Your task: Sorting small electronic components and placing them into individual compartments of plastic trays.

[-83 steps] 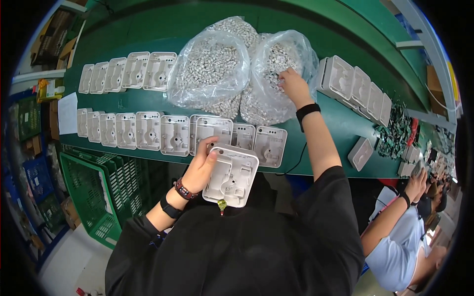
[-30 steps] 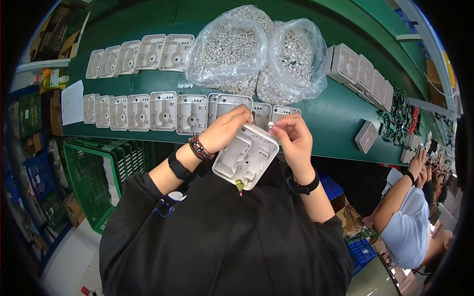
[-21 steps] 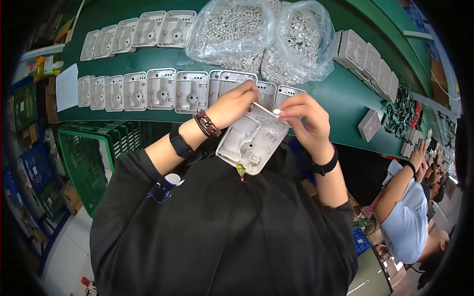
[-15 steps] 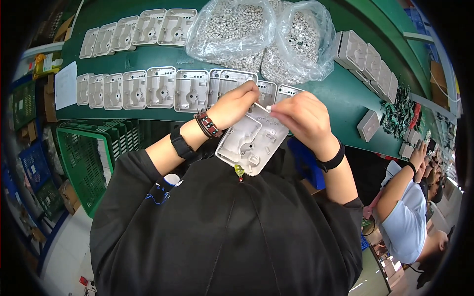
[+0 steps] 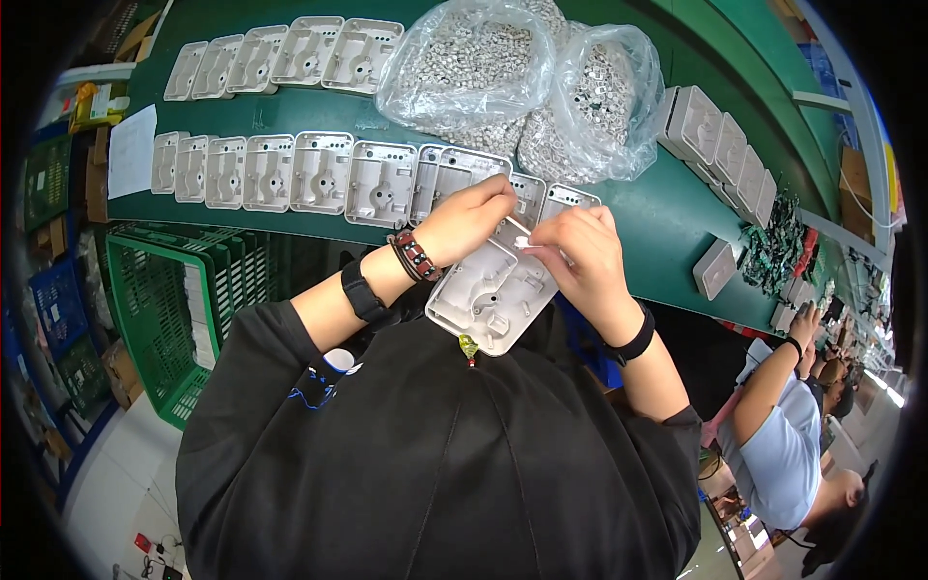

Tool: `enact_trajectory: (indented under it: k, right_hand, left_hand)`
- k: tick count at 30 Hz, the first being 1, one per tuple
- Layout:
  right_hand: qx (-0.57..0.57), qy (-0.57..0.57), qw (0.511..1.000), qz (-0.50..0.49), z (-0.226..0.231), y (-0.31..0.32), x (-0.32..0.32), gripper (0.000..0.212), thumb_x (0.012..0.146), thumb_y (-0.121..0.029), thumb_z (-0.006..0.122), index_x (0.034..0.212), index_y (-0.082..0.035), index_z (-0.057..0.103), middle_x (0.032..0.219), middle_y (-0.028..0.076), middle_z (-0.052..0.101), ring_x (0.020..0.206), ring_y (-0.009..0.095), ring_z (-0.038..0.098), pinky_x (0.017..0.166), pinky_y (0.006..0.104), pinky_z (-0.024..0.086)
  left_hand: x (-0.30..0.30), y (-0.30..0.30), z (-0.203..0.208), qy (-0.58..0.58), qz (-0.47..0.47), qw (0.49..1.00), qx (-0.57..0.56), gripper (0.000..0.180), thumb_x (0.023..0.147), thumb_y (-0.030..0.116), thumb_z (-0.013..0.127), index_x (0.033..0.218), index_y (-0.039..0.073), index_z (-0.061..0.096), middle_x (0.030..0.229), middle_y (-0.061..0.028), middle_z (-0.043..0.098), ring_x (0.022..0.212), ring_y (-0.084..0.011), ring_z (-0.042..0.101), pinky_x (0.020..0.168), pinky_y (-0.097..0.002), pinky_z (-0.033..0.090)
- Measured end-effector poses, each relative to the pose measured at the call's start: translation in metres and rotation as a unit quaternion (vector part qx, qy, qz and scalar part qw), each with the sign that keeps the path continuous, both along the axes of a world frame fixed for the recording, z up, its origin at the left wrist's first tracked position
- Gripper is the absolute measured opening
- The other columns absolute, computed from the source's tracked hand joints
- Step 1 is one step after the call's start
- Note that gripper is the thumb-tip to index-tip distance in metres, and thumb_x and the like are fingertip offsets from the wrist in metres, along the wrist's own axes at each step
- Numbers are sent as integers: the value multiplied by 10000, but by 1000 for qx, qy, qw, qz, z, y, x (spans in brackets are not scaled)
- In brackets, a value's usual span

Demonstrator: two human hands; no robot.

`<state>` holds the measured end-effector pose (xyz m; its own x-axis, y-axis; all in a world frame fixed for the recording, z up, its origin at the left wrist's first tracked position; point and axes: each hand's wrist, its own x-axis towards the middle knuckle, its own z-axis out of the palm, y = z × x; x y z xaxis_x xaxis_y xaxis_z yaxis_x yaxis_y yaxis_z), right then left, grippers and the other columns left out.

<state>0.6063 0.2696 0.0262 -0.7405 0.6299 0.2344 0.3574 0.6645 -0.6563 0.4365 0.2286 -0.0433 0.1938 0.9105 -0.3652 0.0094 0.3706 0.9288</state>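
Observation:
A light grey box-shaped housing (image 5: 469, 295) is tilted in front of my chest, its open inside with posts and ribs facing me. My left hand (image 5: 472, 220) is closed on its far edge, with the fingertips partly hidden. Over the far part of the housing, my right hand (image 5: 588, 253) pinches a small white part (image 5: 523, 242) between thumb and fingers. The part is close to the housing's far wall; I cannot tell whether they touch. A small yellow-green charm (image 5: 469, 345) hangs at the near edge of the housing.
On the green table (image 5: 290, 116) stand two rows of similar housings (image 5: 322, 179). Clear plastic bags (image 5: 469, 72) hold many small pale parts. More housings (image 5: 710, 126) are stacked at right, near dark green wiring (image 5: 770, 246). Green crates (image 5: 174, 319) stand left; a co-worker (image 5: 778, 425) sits right.
My right hand has shifted slightly down and left with the white part, further over the housing. The left hand keeps its hold, and the whole view has shifted a little.

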Motion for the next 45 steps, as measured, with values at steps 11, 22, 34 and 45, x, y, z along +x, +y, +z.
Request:
enact_trajectory:
  k: [11,22,34,45]
  right_hand:
    - [-123,71,987,-75,11,-13,6,133,691,26,650,760,-28,550,707,41,591,619,168,570,547,253,439]
    - [-28,50,998,-28,21,13,29,130,692,37,612,787,-41,572,716,58,586,625,192,576,576,263,452]
    - [196,-179,952,155,11,10,-10,33,633,-129,592,654,-126,567,896,-21,507,830,143,476,771,316,360]
    - [69,-168,981,74,13,-11,4,233,651,-67,597,882,-92,613,1093,75,446,1038,270,413,916,385,328]
  left_hand:
    - [0,5,-5,-7,-24,1000,-5,251,843,258,398,878,31,498,752,-87,533,716,-183,500,682,-288,396]
    - [3,5,4,2,-44,999,-21,235,834,239,397,860,27,497,753,-75,520,722,-176,487,690,-276,389]
    - [12,-2,1,-32,-9,999,-35,214,836,212,400,838,20,494,757,-82,540,733,-187,513,687,-288,402]
    - [8,-3,8,6,3,1000,-2,232,853,231,390,881,20,483,759,-130,558,730,-247,546,668,-324,413]
